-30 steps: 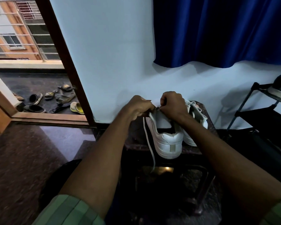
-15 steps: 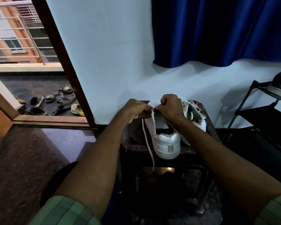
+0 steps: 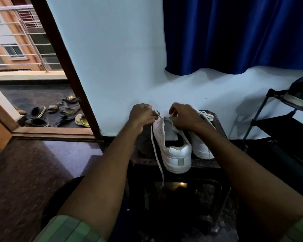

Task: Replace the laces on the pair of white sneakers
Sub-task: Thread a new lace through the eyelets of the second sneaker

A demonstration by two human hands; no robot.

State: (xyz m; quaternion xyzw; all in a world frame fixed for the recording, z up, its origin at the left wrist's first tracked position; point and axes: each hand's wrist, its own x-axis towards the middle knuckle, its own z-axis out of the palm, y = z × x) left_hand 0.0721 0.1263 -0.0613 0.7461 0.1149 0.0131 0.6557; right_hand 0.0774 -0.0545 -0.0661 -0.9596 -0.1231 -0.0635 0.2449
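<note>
Sneakers sit heel-first on a dark table [image 3: 206, 165] by the wall: the near sneaker [image 3: 173, 149] beside the laced sneaker [image 3: 202, 147]. Left hand [image 3: 142, 116] pinches the lace [image 3: 156, 154], which dangles over the table edge; right hand [image 3: 184, 117] has its fingers curled at the near sneaker's eyelets.

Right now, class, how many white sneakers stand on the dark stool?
2. The left white leather sneaker stands heel toward the camera, both hands at its lace; the right white leather sneaker stands beside it, partly hidden by the forearm.
</note>
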